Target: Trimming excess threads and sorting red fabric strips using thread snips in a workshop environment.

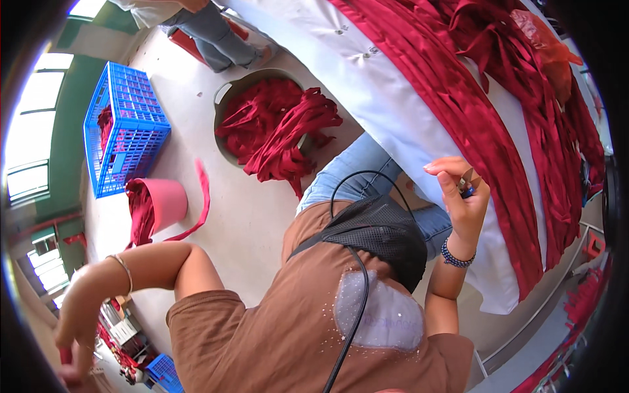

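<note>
My right hand point(466, 204) is raised by the edge of the white-covered table point(400, 124). Its fingers are curled round a small pair of thread snips point(467, 182), with a metal blade and dark blue part showing. On the table beside it lie long bundles of dark red cloth strips point(485, 144). My left hand point(73, 365) reaches out to the far lower left, bent down at the wrist. A bit of red cloth point(65, 354) shows between its fingers; the rest is lost in the dark rim.
A grey-green tub point(221, 98) heaped with red strips stands on the floor by my knees. Left of it are a pink bucket point(171, 204), with a red strip trailing, and a blue plastic crate point(141, 108). Another person point(209, 33) stands beyond. An orange-red plastic bag point(547, 56) lies on the table.
</note>
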{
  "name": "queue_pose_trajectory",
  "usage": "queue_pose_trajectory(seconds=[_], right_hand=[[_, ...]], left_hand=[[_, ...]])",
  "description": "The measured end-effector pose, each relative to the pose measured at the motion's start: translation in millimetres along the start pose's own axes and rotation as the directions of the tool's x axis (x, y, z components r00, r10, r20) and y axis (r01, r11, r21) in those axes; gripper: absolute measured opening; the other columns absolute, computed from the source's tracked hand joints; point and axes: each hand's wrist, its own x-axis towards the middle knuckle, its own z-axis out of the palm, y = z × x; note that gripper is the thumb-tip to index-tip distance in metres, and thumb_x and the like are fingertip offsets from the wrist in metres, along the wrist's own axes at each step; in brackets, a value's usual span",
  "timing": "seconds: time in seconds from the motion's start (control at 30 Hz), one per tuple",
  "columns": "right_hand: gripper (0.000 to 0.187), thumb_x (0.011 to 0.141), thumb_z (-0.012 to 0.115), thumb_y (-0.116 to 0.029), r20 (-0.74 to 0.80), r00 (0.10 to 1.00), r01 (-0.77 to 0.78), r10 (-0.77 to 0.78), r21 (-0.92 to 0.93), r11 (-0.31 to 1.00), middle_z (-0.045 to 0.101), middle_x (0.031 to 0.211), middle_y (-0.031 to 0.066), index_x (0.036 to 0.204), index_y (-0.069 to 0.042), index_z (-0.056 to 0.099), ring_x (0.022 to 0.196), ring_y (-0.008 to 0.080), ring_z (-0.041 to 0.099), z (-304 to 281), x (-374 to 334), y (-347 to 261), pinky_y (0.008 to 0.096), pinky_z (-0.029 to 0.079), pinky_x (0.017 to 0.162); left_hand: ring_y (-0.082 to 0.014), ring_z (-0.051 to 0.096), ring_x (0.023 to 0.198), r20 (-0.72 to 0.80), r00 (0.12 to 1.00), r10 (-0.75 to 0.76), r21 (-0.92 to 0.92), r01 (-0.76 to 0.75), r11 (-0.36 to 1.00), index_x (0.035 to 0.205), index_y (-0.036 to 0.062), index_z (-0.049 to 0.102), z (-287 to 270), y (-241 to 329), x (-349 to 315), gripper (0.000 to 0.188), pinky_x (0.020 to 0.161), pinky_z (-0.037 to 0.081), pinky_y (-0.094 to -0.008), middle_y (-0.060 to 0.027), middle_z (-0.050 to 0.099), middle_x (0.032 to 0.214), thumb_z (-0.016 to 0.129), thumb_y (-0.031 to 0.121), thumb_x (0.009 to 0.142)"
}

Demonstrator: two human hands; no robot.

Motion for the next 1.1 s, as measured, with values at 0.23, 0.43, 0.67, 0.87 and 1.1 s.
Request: queue_pose_trajectory(seconds=[0.23, 0.43, 0.67, 0.87, 1.1], right_hand=[[0.006, 0.088, 0.062, -0.003, -0.052, 0.998, -0.034, 0.035, 0.023, 0.999, 0.066, 0.089, 0.0077, 0.087, 0.001, 0.066, 0.066, 0.005, 0.053, -7, 0, 8, 0.016, 0.037, 0.058], [0.009, 0.089, 0.063, -0.008, -0.166, 0.982, -0.092, 0.094, 0.014, 0.996, 0.066, 0.09, 0.0051, 0.087, -0.001, 0.067, 0.049, -0.002, 0.035, -24, -3, 15, 0.0164, 0.021, 0.044], [0.01, 0.091, 0.06, -0.007, -0.242, 0.963, -0.124, 0.121, 0.002, 0.992, 0.066, 0.092, 0.0078, 0.087, 0.0, 0.065, 0.043, -0.0012, 0.033, -40, -13, 24, 0.0168, 0.021, 0.042], [0.011, 0.091, 0.06, -0.008, -0.305, 0.925, -0.23, 0.226, 0.023, 0.973, 0.065, 0.092, 0.0077, 0.087, 0.001, 0.064, 0.047, -0.0013, 0.035, -40, -26, 25, 0.0167, 0.022, 0.042], [0.011, 0.091, 0.059, -0.008, -0.474, 0.832, -0.283, 0.287, 0.081, 0.956, 0.065, 0.092, 0.0091, 0.088, 0.001, 0.064, 0.046, 0.0001, 0.035, -47, -45, 25, 0.0168, 0.023, 0.042]], left_hand=[[-0.0343, 0.055, 0.094, 0.724, 0.684, -0.092, 0.344, -0.242, 0.907, 0.103, 0.0129, 0.061, 48, -61, -180, 0.03, 0.08, 0.044, -0.0543, -0.0152, 0.054, 0.101, 0.055, 0.028, 0.077], [-0.0223, 0.064, 0.076, 0.908, -0.407, -0.099, 0.335, 0.564, 0.755, 0.097, -0.006, 0.062, -92, -46, -393, 0.021, 0.071, 0.052, -0.0341, -0.0166, 0.066, 0.085, 0.052, 0.007, 0.084], [-0.0188, 0.066, 0.07, 0.454, -0.617, 0.643, 0.161, 0.767, 0.622, 0.095, 0.0002, 0.067, -139, 155, -454, 0.016, 0.067, 0.051, -0.0305, -0.0118, 0.067, 0.078, 0.059, 0.01, 0.085], [-0.0133, 0.06, 0.072, 0.19, -0.634, 0.75, 0.293, 0.765, 0.573, 0.1, -0.0003, 0.064, -108, 287, -498, 0.015, 0.066, 0.049, -0.0261, -0.005, 0.065, 0.083, 0.055, 0.006, 0.09], [-0.0233, 0.061, 0.093, 0.3, -0.203, 0.932, 0.201, 0.969, 0.146, 0.116, 0.0007, 0.06, -145, 389, -536, 0.032, 0.081, 0.051, -0.0365, -0.0142, 0.064, 0.108, 0.057, 0.016, 0.087]])
